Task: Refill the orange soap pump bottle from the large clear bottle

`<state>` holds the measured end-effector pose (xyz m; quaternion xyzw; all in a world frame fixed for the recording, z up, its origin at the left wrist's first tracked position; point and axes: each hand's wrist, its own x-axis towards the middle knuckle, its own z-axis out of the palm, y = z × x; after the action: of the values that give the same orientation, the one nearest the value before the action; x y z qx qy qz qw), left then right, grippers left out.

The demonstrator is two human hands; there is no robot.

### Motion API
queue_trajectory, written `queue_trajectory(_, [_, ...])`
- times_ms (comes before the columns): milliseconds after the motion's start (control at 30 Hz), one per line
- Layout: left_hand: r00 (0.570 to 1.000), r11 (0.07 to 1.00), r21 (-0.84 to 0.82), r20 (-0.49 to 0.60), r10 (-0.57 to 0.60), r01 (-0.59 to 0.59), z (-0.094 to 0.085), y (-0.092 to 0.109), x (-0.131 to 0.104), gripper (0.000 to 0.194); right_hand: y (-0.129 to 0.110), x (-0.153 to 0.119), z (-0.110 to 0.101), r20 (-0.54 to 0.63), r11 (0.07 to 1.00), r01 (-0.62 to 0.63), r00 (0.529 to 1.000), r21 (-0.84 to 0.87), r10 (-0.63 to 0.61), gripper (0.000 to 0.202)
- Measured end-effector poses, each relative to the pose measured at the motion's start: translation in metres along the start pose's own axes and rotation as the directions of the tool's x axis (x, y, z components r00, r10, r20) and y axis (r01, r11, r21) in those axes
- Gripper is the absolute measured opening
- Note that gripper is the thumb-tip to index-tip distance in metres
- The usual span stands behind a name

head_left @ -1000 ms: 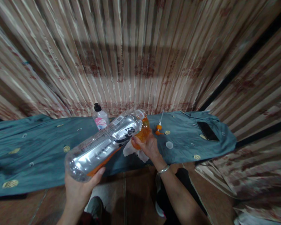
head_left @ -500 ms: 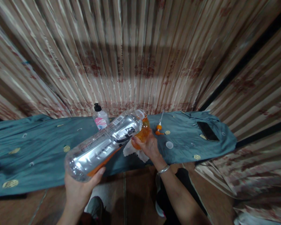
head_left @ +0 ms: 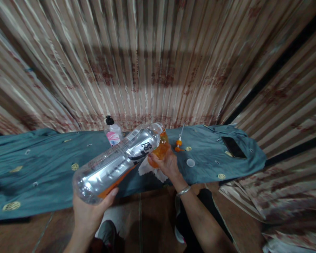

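Tilting a large bottle of clear, smooth plastic, I have my left hand curled around its rounded base, the thumb lying along the lower side. A shiny silver label, slightly dented and printed with black characters, wraps its long body, with an orange band along the underside. Its narrowing neck points away from me and to the right, right at the rim of a small orange bottle; I cannot tell whether the two mouths touch. My right hand is closed around that see-through, round-bodied bottle, fingers and thumb pinching its side, just above the worktop or resting on it, I cannot tell which. A smooth metal bracelet circles my right wrist.

Under and beside the orange bottle spreads a crumpled white tissue with soft, ragged edges. To the right lies an orange pump top with a thin, straight, pale tube, and nearer me a flat, round, whitish disc. Farther right rests a black phone, a glossy slab. Behind the large bottle, a pink-labelled bottle of translucent plastic stands under a black top. Wrinkled blue-green cloth with yellow patches covers the worktop, and a pleated, striped beige curtain with reddish prints hangs behind it.
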<state>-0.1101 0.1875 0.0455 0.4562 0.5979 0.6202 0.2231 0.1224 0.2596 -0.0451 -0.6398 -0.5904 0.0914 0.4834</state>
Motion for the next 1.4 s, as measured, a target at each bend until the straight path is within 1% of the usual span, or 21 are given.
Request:
queue_trajectory(133, [0.998, 0.998, -0.008, -0.002, -0.061, 0.061, 0.000, 0.004, 0.000, 0.080, 0.001, 0.000, 0.001, -0.018, 1.000, 0.017, 1.000, -0.005, -0.017, 0.055])
queue_trajectory(233, [0.994, 0.994, 0.000, -0.007, -0.111, 0.111, 0.000, 0.006, 0.001, 0.083, 0.002, 0.000, 0.001, -0.005, 1.000, 0.021, 1.000, -0.018, -0.021, 0.053])
queue_trajectory(300, [0.993, 0.993, -0.003, -0.001, -0.120, 0.120, 0.000, 0.005, 0.001, 0.085, 0.002, 0.000, 0.001, -0.002, 1.000, 0.010, 1.000, -0.021, -0.010, 0.054])
queue_trajectory(500, [0.999, 0.999, 0.001, 0.009, -0.036, 0.036, -0.001, 0.000, 0.001, 0.077, -0.001, 0.001, -0.001, 0.009, 1.000, -0.010, 1.000, -0.003, 0.010, 0.054])
queue_trajectory(567, [1.000, 1.000, 0.007, 0.002, -0.022, 0.022, -0.001, 0.001, 0.000, 0.078, -0.001, 0.001, -0.002, 0.007, 1.000, -0.010, 1.000, -0.003, 0.010, 0.054])
queue_trajectory(700, [1.000, 0.999, 0.008, -0.005, -0.031, 0.031, 0.000, 0.003, 0.000, 0.080, -0.001, 0.001, -0.002, 0.009, 1.000, -0.008, 1.000, 0.000, 0.008, 0.056])
queue_trajectory(833, [0.998, 0.998, 0.007, 0.003, -0.070, 0.070, 0.000, 0.002, 0.002, 0.083, 0.000, 0.001, 0.000, -0.003, 1.000, -0.003, 1.000, 0.012, 0.003, 0.057])
queue_trajectory(1033, [0.996, 0.996, 0.002, -0.014, -0.089, 0.089, 0.000, 0.001, 0.001, 0.086, 0.003, 0.000, 0.002, -0.018, 1.000, 0.001, 1.000, -0.017, -0.001, 0.057])
queue_trajectory(1100, [0.997, 0.997, 0.008, -0.009, -0.078, 0.078, -0.001, 0.001, 0.001, 0.085, 0.003, 0.000, 0.002, -0.019, 1.000, 0.010, 1.000, -0.018, -0.011, 0.056])
queue_trajectory(1267, [1.000, 1.000, 0.011, 0.004, -0.001, 0.001, -0.002, -0.004, 0.001, 0.082, 0.001, 0.000, 0.001, -0.008, 1.000, -0.005, 1.000, -0.015, 0.005, 0.056])
queue_trajectory(1400, [1.000, 1.000, 0.015, 0.009, 0.004, -0.004, -0.003, -0.009, 0.001, 0.085, 0.001, 0.000, 0.001, -0.014, 0.999, -0.002, 1.000, -0.033, 0.002, 0.059])
